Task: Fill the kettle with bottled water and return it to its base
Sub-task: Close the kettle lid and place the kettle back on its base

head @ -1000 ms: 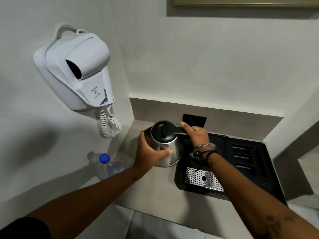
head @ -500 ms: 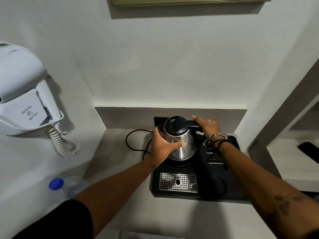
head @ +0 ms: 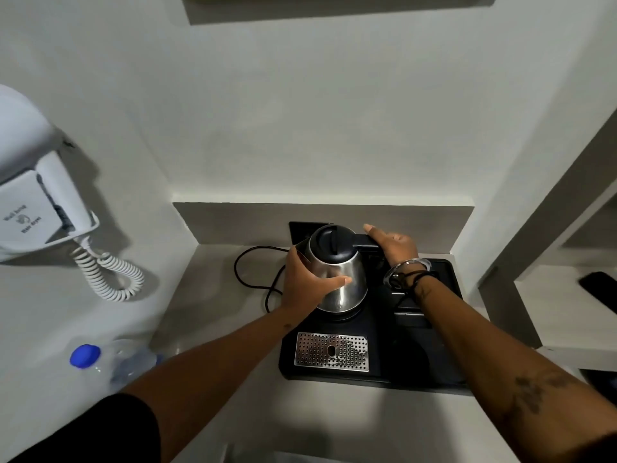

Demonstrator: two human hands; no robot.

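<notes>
A steel kettle (head: 347, 282) with a black lid stands upright on its round base at the back left of the black tray (head: 434, 362). My left hand (head: 303, 282) wraps the kettle's left side. My right hand (head: 394, 245) grips the black handle on the kettle's right. A clear water bottle (head: 133, 362) with a blue cap (head: 85, 355) lies at the counter's left edge, partly hidden behind my left forearm.
A black power cord (head: 253, 272) loops on the counter left of the tray. A perforated metal drip grate (head: 332, 350) sits in the tray's front. A white wall hair dryer (head: 30, 202) with a coiled cable hangs at left. Shelves stand to the right.
Both hands carried the kettle from the bare counter rightward onto the base in the tray. The view swung right, so the hair dryer and bottle slid toward the left edge.
</notes>
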